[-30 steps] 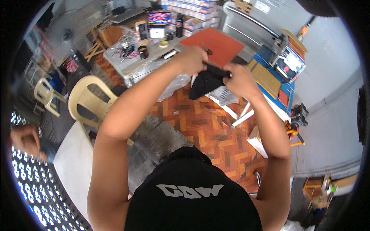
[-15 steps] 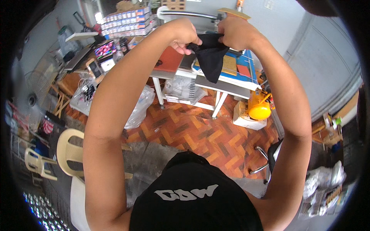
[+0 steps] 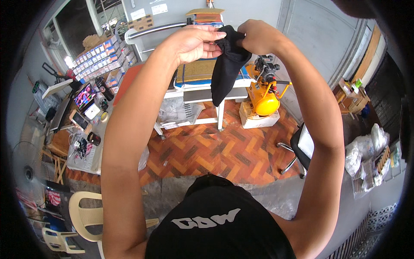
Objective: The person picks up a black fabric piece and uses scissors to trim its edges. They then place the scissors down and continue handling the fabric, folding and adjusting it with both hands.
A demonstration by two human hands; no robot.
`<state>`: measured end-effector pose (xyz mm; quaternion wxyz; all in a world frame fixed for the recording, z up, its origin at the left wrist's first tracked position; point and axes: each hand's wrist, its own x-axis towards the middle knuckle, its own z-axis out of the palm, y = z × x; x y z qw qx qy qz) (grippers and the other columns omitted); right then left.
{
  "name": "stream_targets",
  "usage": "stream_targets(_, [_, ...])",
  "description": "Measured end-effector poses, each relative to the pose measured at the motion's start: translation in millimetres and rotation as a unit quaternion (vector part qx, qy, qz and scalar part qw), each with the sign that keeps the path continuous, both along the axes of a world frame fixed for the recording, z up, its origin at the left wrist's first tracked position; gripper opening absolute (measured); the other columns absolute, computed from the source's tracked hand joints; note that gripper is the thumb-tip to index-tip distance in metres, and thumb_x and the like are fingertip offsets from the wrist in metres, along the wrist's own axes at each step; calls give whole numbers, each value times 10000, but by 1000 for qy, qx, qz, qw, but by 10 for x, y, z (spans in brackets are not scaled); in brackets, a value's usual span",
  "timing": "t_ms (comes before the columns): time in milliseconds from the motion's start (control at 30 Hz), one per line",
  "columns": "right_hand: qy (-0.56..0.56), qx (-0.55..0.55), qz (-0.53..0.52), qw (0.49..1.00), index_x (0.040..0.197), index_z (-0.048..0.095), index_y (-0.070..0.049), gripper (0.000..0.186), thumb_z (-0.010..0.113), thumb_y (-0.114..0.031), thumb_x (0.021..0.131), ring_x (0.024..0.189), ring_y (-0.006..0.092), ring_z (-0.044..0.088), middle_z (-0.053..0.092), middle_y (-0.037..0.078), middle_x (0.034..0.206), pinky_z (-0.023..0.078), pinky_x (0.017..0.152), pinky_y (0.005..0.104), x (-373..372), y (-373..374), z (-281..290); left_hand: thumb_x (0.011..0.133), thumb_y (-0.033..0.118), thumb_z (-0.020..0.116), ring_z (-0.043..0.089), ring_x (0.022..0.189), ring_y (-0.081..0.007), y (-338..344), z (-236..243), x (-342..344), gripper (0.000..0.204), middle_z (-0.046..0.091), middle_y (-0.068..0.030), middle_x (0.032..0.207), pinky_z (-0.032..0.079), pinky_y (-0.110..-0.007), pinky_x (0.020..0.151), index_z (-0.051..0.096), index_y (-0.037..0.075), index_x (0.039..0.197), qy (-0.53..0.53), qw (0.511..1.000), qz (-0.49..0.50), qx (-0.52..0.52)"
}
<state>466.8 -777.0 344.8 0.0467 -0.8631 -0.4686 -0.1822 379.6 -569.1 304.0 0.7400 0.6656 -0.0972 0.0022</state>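
A piece of black cloth (image 3: 226,73) hangs from both my hands, held up in front of me. It tapers downward in a long, narrow fold; its exact kind cannot be told. My left hand (image 3: 194,44) pinches the bunched upper left edge between thumb and fingers. The closed fingers of my right hand (image 3: 261,36) grip the upper right edge, and the back of that hand hides the fingertips. Both arms are raised, and the cloth touches nothing else that I can see.
Behind the cloth stands a white-framed work table (image 3: 189,93) with a brown board (image 3: 196,72). A yellow air compressor (image 3: 265,103) sits on a white block to its right. Stacked boxes (image 3: 97,60) and a cluttered desk are at left, near a beige chair (image 3: 84,216). A black chair (image 3: 302,149) is at right.
My view has swung to the right, bringing the compressor fully into sight. The cloth, earlier stretched between my hands in a triangle, now hangs longer and narrower, its top bunched.
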Motion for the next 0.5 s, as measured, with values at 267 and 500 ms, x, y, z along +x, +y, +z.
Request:
stream_targets(267, [20, -28, -24, 999, 1014, 735, 11, 287, 691, -225, 856, 936, 423, 692, 715, 260, 966, 538, 835, 471, -6, -359, -71, 939, 153, 745, 664, 789, -112, -334, 12, 117, 163, 710, -7, 947, 535, -291, 722, 650, 110, 1064, 5, 996, 54, 70])
stream_targets(500, [58, 1, 22, 998, 1055, 727, -2, 288, 704, -192, 840, 956, 391, 706, 734, 218, 1035, 549, 853, 448, 90, -475, -173, 938, 178, 753, 640, 780, -87, -619, 36, 80, 157, 701, 10, 931, 515, -270, 705, 682, 103, 1056, -13, 970, 144, 198])
